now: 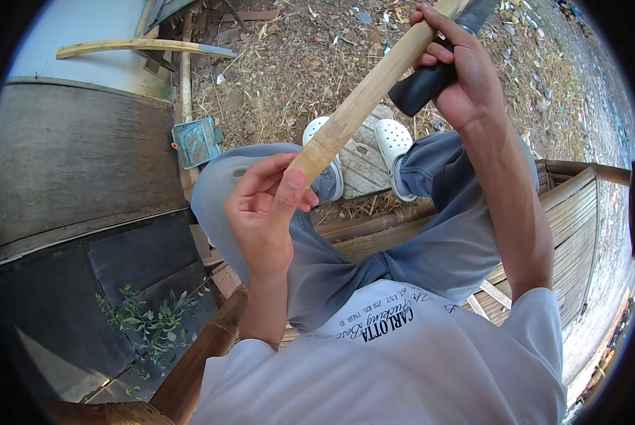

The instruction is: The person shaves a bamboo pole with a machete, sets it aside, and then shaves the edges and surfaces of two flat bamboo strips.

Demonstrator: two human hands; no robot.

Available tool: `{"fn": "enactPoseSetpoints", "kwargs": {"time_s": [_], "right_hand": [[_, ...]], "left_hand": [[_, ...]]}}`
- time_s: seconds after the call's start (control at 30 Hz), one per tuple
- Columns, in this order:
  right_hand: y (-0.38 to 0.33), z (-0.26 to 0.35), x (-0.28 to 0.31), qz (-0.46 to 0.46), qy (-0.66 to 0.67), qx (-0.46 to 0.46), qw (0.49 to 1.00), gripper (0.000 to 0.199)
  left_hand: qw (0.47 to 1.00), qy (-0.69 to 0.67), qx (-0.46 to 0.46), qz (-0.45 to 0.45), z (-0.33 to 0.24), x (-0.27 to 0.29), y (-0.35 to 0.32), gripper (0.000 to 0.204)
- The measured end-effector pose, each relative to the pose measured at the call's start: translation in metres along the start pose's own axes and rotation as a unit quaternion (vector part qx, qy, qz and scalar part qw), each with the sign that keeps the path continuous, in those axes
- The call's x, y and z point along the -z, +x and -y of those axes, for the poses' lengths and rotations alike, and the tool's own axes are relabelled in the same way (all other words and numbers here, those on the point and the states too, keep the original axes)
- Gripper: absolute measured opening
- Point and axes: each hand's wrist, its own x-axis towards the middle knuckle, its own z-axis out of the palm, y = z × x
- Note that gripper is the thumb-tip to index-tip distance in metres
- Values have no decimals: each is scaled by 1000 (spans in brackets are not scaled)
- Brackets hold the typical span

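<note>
One wooden stick (363, 108) slanted near left to far right, above your jeans (431, 248). Your left hand (266, 219) pinched its near end; your right hand (470, 81) clutched a grey blade (477, 15) by its black handle (420, 90), fingers also curled over the stick's far part.

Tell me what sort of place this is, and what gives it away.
Probably an outdoor yard, seemingly beside a building: there is bare earth strewn with dry straw and litter, a slatted bamboo bench, and a leafy green plant in daylight.
</note>
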Motion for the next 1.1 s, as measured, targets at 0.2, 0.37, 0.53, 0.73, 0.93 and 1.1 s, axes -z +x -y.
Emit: {"fn": "enactPoseSetpoints", "kwargs": {"time_s": [0.2,0.37,0.53,0.73,0.93,1.1], "right_hand": [[0,1,1,27,13,-26,999,12],[-1,1,1,33,18,-42,998,14],[0,0,3,41,26,-63,997,14],[-1,-1,4,41,17,-74,996,16],[-5,-12,1,146,-125,54,980,27],[-12,-7,-5,180,-149,91,968,23]], "left_hand": [[999,21,24,-28,-1,0,-2,24],[1000,6,9,-25,0,0,-3,21],[998,48,-2,-33,-2,-6,-6,22],[996,58,58,28,-3,-3,-3,19],[954,250,143,83,7,-9,-8,16],[937,290,137,139,9,-11,0,21]]}}
